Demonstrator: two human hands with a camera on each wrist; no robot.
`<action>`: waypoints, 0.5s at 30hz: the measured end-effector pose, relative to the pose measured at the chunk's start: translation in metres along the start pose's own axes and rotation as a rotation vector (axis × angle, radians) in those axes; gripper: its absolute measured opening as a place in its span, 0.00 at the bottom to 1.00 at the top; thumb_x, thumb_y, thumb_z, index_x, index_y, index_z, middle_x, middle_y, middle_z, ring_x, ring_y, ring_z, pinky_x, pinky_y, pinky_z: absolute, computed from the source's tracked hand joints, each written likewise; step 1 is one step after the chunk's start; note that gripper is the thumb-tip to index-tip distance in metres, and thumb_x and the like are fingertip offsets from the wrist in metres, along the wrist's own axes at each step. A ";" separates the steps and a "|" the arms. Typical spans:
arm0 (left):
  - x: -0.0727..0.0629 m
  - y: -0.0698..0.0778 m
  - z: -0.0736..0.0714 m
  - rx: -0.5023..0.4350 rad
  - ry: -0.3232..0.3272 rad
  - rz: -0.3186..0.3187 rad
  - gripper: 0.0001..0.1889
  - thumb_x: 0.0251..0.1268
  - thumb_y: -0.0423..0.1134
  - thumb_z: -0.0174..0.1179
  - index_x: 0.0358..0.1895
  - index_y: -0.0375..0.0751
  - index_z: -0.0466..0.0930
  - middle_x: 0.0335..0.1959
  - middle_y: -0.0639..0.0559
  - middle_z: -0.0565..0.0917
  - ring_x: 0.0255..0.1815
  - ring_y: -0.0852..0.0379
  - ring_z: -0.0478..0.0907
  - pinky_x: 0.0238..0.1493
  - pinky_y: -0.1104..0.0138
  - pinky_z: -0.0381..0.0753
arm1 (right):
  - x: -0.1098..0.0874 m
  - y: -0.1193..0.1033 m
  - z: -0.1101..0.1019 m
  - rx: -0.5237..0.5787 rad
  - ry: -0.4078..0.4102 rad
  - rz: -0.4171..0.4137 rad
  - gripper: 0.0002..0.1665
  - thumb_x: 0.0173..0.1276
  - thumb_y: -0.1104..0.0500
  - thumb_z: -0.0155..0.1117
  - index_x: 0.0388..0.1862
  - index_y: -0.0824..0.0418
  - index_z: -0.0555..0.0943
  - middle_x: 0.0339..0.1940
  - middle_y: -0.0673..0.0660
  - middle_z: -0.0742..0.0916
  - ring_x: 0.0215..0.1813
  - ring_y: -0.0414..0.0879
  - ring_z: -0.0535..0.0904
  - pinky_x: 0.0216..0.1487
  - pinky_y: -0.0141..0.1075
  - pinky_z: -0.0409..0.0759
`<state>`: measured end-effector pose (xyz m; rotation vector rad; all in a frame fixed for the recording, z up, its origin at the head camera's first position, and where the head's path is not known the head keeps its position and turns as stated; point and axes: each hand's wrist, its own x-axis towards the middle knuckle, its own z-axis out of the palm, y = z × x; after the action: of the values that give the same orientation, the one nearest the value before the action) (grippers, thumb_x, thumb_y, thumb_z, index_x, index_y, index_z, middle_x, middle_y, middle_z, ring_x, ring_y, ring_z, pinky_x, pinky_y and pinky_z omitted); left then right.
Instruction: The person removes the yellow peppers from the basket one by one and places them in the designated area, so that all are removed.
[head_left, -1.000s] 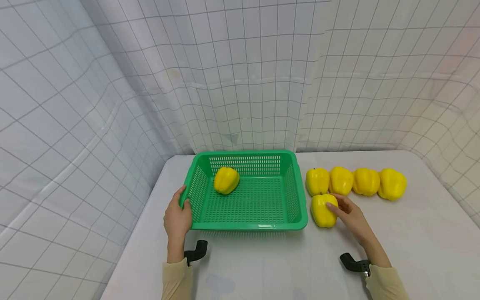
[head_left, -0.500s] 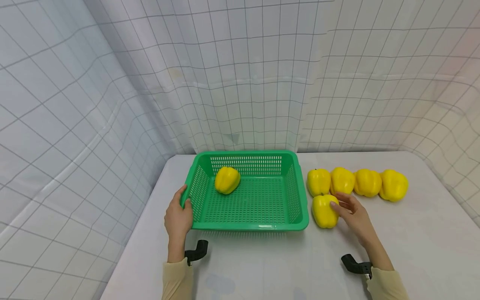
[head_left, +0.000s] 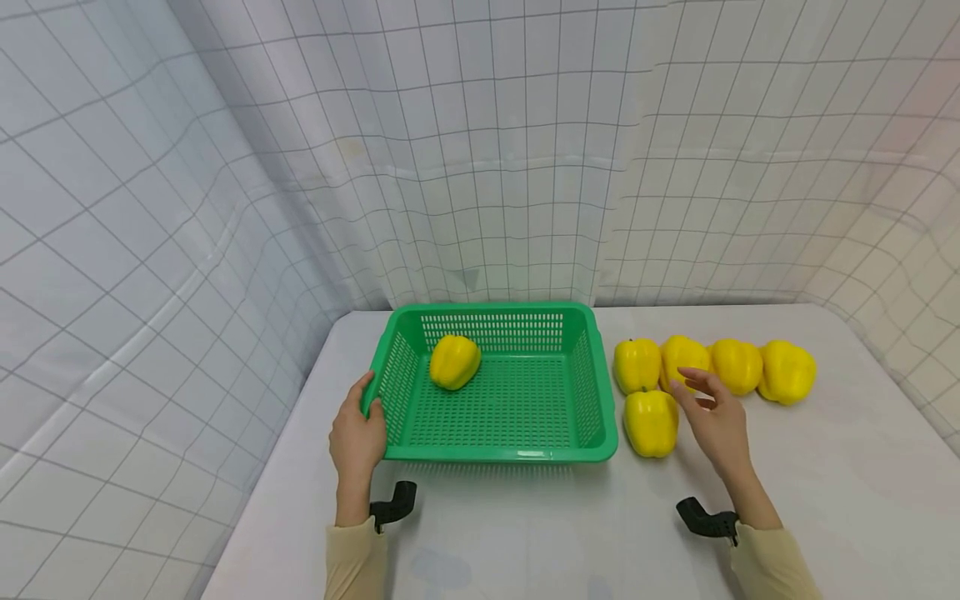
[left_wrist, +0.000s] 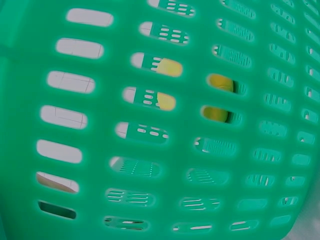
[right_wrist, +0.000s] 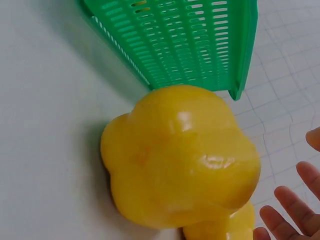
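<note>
My left hand (head_left: 357,433) grips the left rim of a green plastic basket (head_left: 495,455), thumb on the inner side. Inside the basket, toward its back left, lies one yellow bell pepper (head_left: 454,362). The basket's slotted wall (left_wrist: 167,150) fills the left wrist view. My right hand (head_left: 714,421) hovers beside the front bell pepper (head_left: 651,427) and overlaps another yellow bell pepper (head_left: 681,354) behind it. Its thumb and fingers are spread and hold nothing. In the right wrist view the fingers (right_wrist: 297,207) show at the right edge, apart from the large bell pepper (right_wrist: 180,157).
Several yellow bell peppers stand in a row right of the basket, from the leftmost bell pepper (head_left: 637,365) to the rightmost bell pepper (head_left: 787,372). All rest on a white table (head_left: 525,533). White grid-patterned curtains (head_left: 495,167) hang behind and at both sides.
My right hand has let go of the front bell pepper and moved slightly back and right, its fingers now lifted away from it. The left hand and basket stay put.
</note>
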<state>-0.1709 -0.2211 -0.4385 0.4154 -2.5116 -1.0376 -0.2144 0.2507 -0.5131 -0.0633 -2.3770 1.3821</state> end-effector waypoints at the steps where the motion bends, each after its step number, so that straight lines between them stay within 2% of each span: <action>1: 0.000 0.000 0.000 0.001 -0.001 0.001 0.23 0.69 0.34 0.50 0.67 0.43 0.69 0.57 0.33 0.75 0.28 0.42 0.76 0.17 0.61 0.65 | 0.002 -0.001 0.001 0.015 0.014 -0.016 0.26 0.66 0.43 0.61 0.56 0.56 0.78 0.52 0.56 0.82 0.52 0.48 0.73 0.46 0.31 0.69; 2: 0.000 0.000 0.000 0.002 -0.002 0.000 0.23 0.70 0.34 0.50 0.67 0.43 0.69 0.57 0.33 0.75 0.28 0.42 0.76 0.17 0.61 0.65 | 0.004 -0.003 0.001 0.056 0.010 -0.033 0.24 0.66 0.45 0.63 0.56 0.57 0.79 0.51 0.57 0.82 0.52 0.48 0.73 0.47 0.32 0.69; 3: 0.000 0.000 0.000 0.002 -0.002 0.000 0.23 0.70 0.33 0.50 0.67 0.43 0.69 0.57 0.33 0.75 0.28 0.41 0.76 0.17 0.61 0.65 | 0.006 -0.004 0.003 0.060 0.025 -0.053 0.23 0.66 0.46 0.63 0.55 0.56 0.80 0.50 0.55 0.82 0.51 0.46 0.74 0.46 0.30 0.69; 7: 0.000 0.001 0.000 0.003 -0.004 0.003 0.23 0.70 0.33 0.50 0.67 0.42 0.69 0.57 0.33 0.75 0.29 0.41 0.76 0.18 0.60 0.66 | 0.015 -0.011 0.006 0.124 -0.003 -0.124 0.18 0.66 0.51 0.65 0.53 0.54 0.81 0.47 0.52 0.83 0.47 0.41 0.75 0.46 0.28 0.70; 11: 0.000 0.001 -0.001 0.003 -0.008 0.004 0.23 0.70 0.33 0.50 0.67 0.42 0.69 0.57 0.33 0.75 0.30 0.40 0.77 0.18 0.60 0.66 | 0.014 -0.059 0.001 0.095 -0.045 -0.166 0.18 0.69 0.52 0.61 0.52 0.61 0.80 0.48 0.57 0.83 0.46 0.44 0.75 0.46 0.26 0.70; 14: 0.000 0.001 0.000 0.005 -0.005 0.005 0.23 0.70 0.33 0.50 0.67 0.43 0.69 0.58 0.33 0.75 0.31 0.40 0.77 0.18 0.60 0.66 | 0.012 -0.095 -0.004 0.066 -0.094 -0.178 0.20 0.70 0.51 0.59 0.52 0.66 0.78 0.49 0.60 0.82 0.46 0.48 0.75 0.40 0.26 0.74; 15: 0.001 0.000 0.000 0.005 -0.004 0.006 0.23 0.70 0.33 0.50 0.67 0.43 0.69 0.58 0.33 0.75 0.30 0.40 0.77 0.18 0.60 0.66 | 0.014 -0.100 -0.004 0.057 -0.106 -0.187 0.20 0.71 0.52 0.58 0.51 0.66 0.78 0.49 0.60 0.82 0.47 0.47 0.75 0.40 0.26 0.74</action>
<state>-0.1715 -0.2209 -0.4381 0.4077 -2.5180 -1.0316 -0.2104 0.2052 -0.4225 0.2472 -2.3575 1.3934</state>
